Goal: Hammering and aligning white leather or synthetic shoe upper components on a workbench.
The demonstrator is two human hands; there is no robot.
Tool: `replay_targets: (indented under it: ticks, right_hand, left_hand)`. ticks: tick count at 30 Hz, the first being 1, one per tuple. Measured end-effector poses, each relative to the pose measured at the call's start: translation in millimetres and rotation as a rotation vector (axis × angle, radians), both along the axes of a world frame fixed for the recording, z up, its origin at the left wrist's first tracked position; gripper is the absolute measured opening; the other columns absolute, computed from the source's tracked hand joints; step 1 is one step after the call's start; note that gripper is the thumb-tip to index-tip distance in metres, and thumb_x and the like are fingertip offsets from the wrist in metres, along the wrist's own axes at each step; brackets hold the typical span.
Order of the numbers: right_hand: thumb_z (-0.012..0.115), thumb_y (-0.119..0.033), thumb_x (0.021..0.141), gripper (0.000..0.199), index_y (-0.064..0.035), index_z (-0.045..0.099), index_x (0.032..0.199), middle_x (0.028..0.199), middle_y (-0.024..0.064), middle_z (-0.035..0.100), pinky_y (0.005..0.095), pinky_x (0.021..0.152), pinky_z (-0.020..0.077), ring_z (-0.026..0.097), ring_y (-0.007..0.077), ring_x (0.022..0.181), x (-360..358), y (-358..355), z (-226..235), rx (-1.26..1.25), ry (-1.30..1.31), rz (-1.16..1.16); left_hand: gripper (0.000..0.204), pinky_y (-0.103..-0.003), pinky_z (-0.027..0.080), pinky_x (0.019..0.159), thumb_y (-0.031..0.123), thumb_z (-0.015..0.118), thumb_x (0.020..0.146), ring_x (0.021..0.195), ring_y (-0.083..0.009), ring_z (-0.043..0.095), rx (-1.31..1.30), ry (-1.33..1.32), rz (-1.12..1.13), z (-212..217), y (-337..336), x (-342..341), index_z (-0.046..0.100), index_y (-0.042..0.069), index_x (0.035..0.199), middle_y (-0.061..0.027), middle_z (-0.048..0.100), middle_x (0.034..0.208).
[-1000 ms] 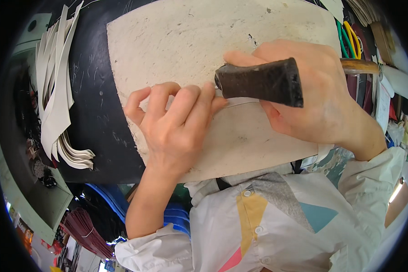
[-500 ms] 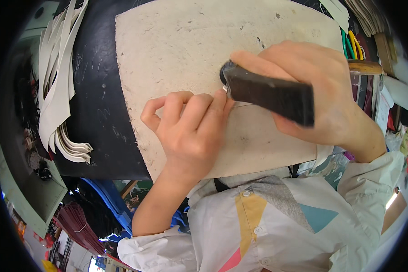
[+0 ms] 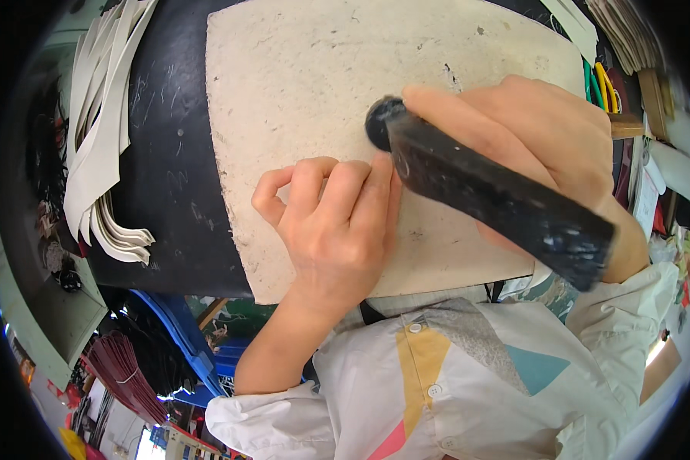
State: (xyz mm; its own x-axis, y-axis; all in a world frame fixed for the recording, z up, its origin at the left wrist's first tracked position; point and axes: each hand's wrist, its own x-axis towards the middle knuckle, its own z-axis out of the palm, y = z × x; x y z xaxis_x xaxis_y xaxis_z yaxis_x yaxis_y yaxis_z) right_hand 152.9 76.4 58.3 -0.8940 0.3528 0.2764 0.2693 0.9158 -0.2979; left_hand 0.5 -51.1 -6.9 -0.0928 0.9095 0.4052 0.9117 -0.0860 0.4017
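Note:
On the pale board (image 3: 299,92), my left hand (image 3: 333,230) rests with bent fingers. Its thumb and index finger press together at the tips, and what they hold is hidden. My right hand (image 3: 529,138) is wrapped round what looks like a cobbler's hammer (image 3: 498,188), whose handle is out of sight behind the head and hand. The black head has a round face beside my left fingertips and a long, flaring end reaching to the lower right. Whether the face touches the board or the fingertips, I cannot tell.
A bundle of long off-white strips (image 3: 100,146) lies on the black tabletop (image 3: 165,153) at left. More pale pieces (image 3: 625,31) are stacked at far right, above green and yellow handles (image 3: 606,88). A blue crate (image 3: 172,330) and dark red strips (image 3: 123,376) are below the table at left.
The hammer's long end has swung toward the lower right, with my right hand shifting slightly right. A small whitish bit seen at my left fingertips is now hidden. My left hand stays pinched.

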Motion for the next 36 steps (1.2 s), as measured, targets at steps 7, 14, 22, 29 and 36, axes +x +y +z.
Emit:
replay_targets:
  ticks: [7,14,22,29,36]
  right_hand:
    - [0.075,-0.016,0.069,0.046,-0.0026,0.069,0.113,0.071,0.0064,0.059,0.0339,0.051,0.0439,0.059,0.023,0.059,-0.2,0.8,-1.4,-0.008,-0.079,0.01]
    - [0.073,-0.009,0.063,0.052,-0.0041,0.07,0.115,0.075,0.0065,0.062,0.0338,0.052,0.0444,0.059,0.0239,0.059,1.7,-7.1,-2.4,0.016,-0.038,-0.015]
    - [0.072,-0.003,0.062,0.053,-0.0081,0.071,0.115,0.078,0.0064,0.063,0.0343,0.057,0.0496,0.064,0.0256,0.068,2.7,-3.5,-1.3,-0.029,-0.014,-0.034]
    - [0.071,0.006,0.073,0.044,-0.0073,0.071,0.115,0.092,0.0102,0.071,0.0308,0.065,0.0534,0.068,0.0239,0.074,17.8,18.9,-11.1,0.021,-0.068,-0.194]
    - [0.072,0.007,0.083,0.03,-0.0037,0.074,0.111,0.103,0.0061,0.074,0.0226,0.065,0.0523,0.067,0.0106,0.076,59.2,17.2,-4.4,-0.05,0.244,-0.367]
  left_hand:
    - [0.022,-0.042,0.032,0.088,0.014,0.082,0.069,0.078,-0.0156,0.056,0.088,0.092,0.006,-8.0,-5.4,2.6,0.073,0.008,0.089,0.0036,0.054,0.079]
    - [0.02,-0.042,0.032,0.089,0.013,0.08,0.071,0.076,-0.0154,0.055,-0.028,0.046,-0.029,3.6,-4.5,3.4,0.073,0.008,0.09,0.003,0.055,0.08]
    - [0.019,-0.041,0.031,0.089,0.015,0.081,0.073,0.08,-0.0162,0.056,0.008,0.054,0.133,-1.0,-9.0,15.5,0.074,0.011,0.091,0.004,0.058,0.082]
    - [0.006,-0.04,0.033,0.09,0.012,0.073,0.08,0.078,-0.0214,0.057,-0.071,-0.048,0.193,1.9,23.0,6.0,0.073,0.011,0.086,-0.0021,0.064,0.08]
    - [0.013,-0.04,0.043,0.089,0.021,0.069,0.087,0.09,-0.0234,0.065,-0.005,0.188,-0.033,-12.7,142.1,-98.2,0.076,0.011,0.09,-0.0036,0.071,0.089]
